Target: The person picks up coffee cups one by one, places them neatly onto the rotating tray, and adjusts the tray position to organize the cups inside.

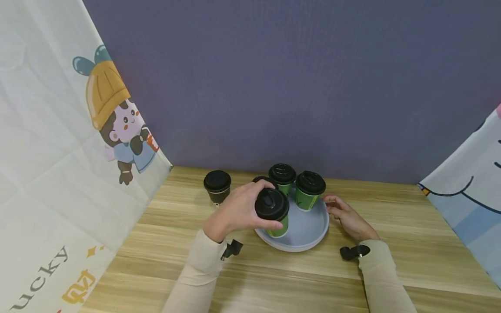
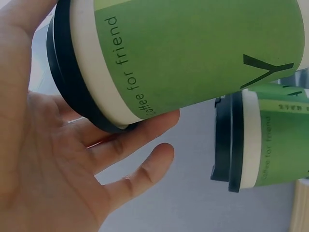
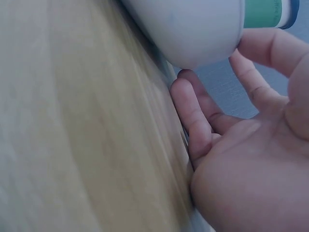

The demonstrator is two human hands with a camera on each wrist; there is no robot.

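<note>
My left hand (image 1: 244, 208) grips a green paper coffee cup (image 2: 203, 53) round its black lid, with the thumb on the near side. That cup is upright over the front left of a round pale blue-grey plate (image 1: 309, 230). Farther back on the plate stand two more green cups with black lids, a rear cup (image 1: 282, 174) and a right-hand cup (image 1: 305, 201). Another dark lid (image 1: 263, 178) shows behind my left fingers, its cup mostly hidden. My right hand (image 1: 350, 219) holds the plate's right rim, thumb at the upper edge and curled fingers lower against its side.
A dark cup with a black lid (image 1: 217, 187) stands on the wooden table (image 1: 156, 256), left of the plate. A blue-grey panel (image 1: 297, 87) rises at the table's back edge. Printed white sheets hang at the left (image 1: 47, 174) and right.
</note>
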